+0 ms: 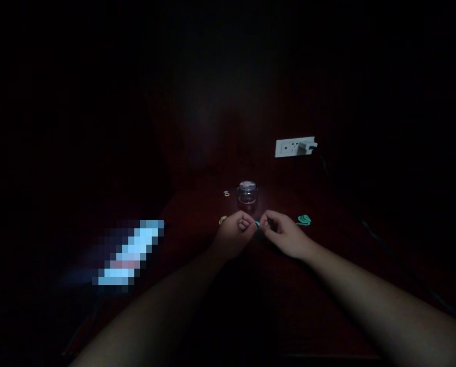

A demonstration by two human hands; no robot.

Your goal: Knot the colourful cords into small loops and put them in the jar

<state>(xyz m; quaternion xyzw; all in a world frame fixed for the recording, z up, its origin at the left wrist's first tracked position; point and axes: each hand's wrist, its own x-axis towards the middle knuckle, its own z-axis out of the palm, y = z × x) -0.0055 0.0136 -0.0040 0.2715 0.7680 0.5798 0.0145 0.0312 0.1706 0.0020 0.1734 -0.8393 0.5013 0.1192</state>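
The scene is very dark. My left hand (235, 232) and my right hand (281, 232) meet over a dark reddish table (197, 214), fingers curled and pinched together on a small teal band (257, 224) held between them. A small clear jar (247, 192) with a lid stands just beyond my hands. Another teal band (304, 220) lies right of my right hand. A yellowish band (222, 220) lies left of my left hand, and a smaller one (227, 193) sits left of the jar.
A white wall socket (294, 147) with a white plug in it is on the dark wall behind; a dark cable runs down to the right. A lit, blurred screen (130, 252) glows at the left.
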